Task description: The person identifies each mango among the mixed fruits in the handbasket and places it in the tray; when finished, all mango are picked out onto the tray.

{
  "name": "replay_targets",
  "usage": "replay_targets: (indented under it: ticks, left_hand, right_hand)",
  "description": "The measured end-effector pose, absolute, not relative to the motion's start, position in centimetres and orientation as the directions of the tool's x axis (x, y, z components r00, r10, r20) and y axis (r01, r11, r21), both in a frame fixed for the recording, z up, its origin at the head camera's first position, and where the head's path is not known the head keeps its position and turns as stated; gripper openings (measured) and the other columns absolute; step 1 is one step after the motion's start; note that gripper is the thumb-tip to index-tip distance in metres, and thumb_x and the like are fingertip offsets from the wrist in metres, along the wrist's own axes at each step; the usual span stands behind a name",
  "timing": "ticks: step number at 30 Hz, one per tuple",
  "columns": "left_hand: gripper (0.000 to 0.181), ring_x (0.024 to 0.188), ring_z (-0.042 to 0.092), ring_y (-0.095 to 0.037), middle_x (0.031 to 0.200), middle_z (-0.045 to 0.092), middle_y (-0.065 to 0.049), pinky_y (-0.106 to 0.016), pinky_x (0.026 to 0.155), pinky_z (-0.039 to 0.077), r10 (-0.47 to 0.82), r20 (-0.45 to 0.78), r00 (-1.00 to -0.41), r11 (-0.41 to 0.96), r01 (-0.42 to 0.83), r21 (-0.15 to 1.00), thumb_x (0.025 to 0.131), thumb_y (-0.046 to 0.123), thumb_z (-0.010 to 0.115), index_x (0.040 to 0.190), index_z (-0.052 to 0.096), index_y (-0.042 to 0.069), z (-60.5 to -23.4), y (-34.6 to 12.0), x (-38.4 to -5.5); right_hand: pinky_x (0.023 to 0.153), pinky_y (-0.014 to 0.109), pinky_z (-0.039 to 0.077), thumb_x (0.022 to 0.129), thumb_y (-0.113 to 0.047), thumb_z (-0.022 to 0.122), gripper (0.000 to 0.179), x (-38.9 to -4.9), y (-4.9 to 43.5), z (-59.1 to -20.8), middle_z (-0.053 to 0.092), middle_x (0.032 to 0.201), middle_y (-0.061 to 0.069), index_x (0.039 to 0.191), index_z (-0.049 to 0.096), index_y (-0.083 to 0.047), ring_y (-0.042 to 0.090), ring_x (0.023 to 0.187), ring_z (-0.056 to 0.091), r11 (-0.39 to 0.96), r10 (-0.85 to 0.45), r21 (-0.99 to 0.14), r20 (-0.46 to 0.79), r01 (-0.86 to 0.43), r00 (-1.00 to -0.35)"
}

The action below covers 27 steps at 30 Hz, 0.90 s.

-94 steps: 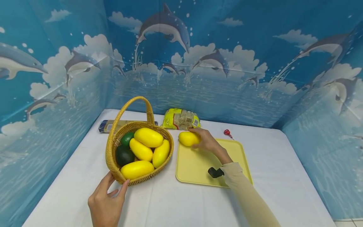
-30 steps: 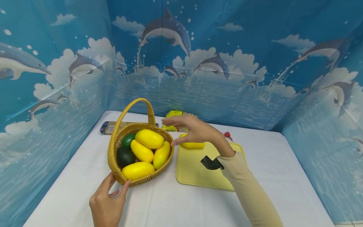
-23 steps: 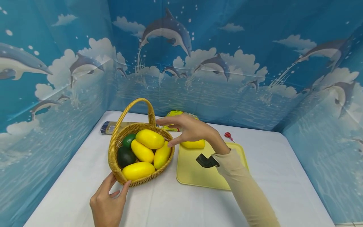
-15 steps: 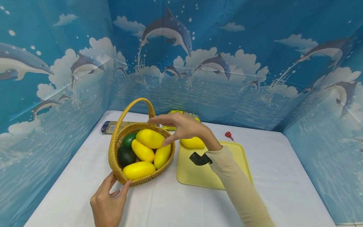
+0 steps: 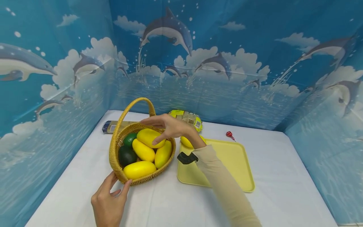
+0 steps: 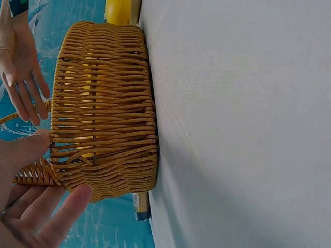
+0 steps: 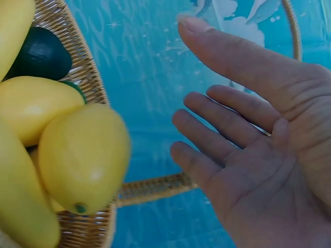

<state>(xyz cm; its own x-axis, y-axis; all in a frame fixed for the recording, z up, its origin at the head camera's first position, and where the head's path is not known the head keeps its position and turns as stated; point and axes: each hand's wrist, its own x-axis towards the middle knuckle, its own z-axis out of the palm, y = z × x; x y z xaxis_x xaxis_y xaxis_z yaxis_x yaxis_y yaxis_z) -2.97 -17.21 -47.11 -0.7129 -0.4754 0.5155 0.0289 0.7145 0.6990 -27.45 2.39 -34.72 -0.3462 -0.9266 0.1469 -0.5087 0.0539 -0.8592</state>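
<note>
A wicker basket (image 5: 165,171) with a tall handle stands left of centre on the white table. Several yellow mangoes (image 5: 139,170), a dark green avocado (image 5: 126,155) and a smaller green fruit (image 5: 130,139) lie in it. My left hand (image 5: 109,200) holds the basket's near left end, thumb and fingers set against the weave, as the left wrist view also shows. Above the fruit hovers my right hand (image 5: 170,125), fingers extended and thumb apart, with nothing in it. The right wrist view shows its bare palm (image 7: 258,191) beside a mango (image 7: 85,157).
A pale yellow tray (image 5: 227,164) lies right of the basket. Another yellow fruit (image 5: 185,142) on its far left corner is partly hidden by my right wrist. Behind are a yellow-labelled bag (image 5: 195,121), a long package (image 5: 109,127) and a red lollipop (image 5: 229,134).
Three seconds ago my right hand was on the yellow fruit on the tray. It has let go and moved left over the basket. The left hand stays at the basket.
</note>
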Motion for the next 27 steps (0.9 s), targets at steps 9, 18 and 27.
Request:
replay_targets:
  ticks: [9, 18, 27]
  left_hand:
    - [0.064, 0.1, 0.079, -0.042, 0.114, 0.079, -0.025, 0.008, 0.067, 0.043, -0.494, 0.502, -0.71, 0.706, 0.009, 0.708, 0.072, 0.004, 0.102, 0.127, 0.073, -0.005, -47.1, -17.1, -3.0]
    - [0.064, 0.1, 0.079, -0.042, 0.114, 0.079, -0.024, -0.013, 0.061, 0.06, -0.489, 0.503, -0.713, 0.712, 0.006, 0.702, 0.071, 0.004, 0.102, 0.128, 0.073, -0.005, -47.1, -17.2, -3.0]
    - [0.064, 0.1, 0.079, -0.042, 0.114, 0.079, -0.024, -0.023, 0.059, 0.062, -0.482, 0.516, -0.708, 0.71, 0.03, 0.704, 0.071, 0.005, 0.102, 0.128, 0.073, -0.004, -47.1, -17.3, -2.9]
  right_hand:
    - [0.13, 0.042, 0.038, 0.089, 0.009, 0.084, 0.08, -28.6, 1.6, -37.4, 0.044, 0.166, 0.026, 0.158, 0.043, 0.01, 0.04, 0.155, 0.042, 0.115, -0.916, -0.875, 0.09, -0.47, -0.392]
    - [0.127, 0.03, 0.041, 0.091, 0.003, 0.084, 0.08, -29.5, 0.9, -39.3, 0.043, 0.168, 0.024, 0.159, 0.043, 0.008, 0.03, 0.156, 0.042, 0.155, -0.925, -0.86, 0.046, -0.486, -0.377]
    - [0.121, 0.027, 0.046, 0.091, 0.001, 0.085, 0.079, -29.8, 0.7, -39.8, 0.045, 0.166, 0.023, 0.159, 0.046, 0.005, 0.029, 0.151, 0.049, 0.186, -0.917, -0.848, 0.031, -0.497, -0.397]
